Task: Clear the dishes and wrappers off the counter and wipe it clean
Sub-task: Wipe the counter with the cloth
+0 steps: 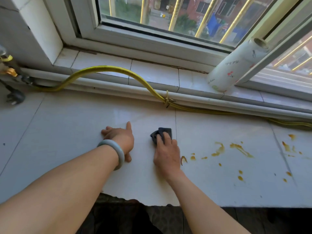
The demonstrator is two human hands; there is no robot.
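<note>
A small dark grey cloth (162, 132) lies on the white tiled counter (67, 119), and my right hand (167, 151) presses down on it with fingers laid over it. Only the cloth's far part shows past my fingers. My left hand (120, 139) rests flat on the counter to the left of the cloth, fingers spread, holding nothing; a pale bangle sits on that wrist. Orange-brown sauce smears and drops (236, 149) spread over the counter to the right of my right hand, the nearest one right beside my wrist.
A yellow hose (104, 68) runs along the back of the counter under the window sill. A white roll with cherry print (236, 66) leans on the sill at the right. A black plug (16, 97) lies at the far left. The counter's front edge is chipped.
</note>
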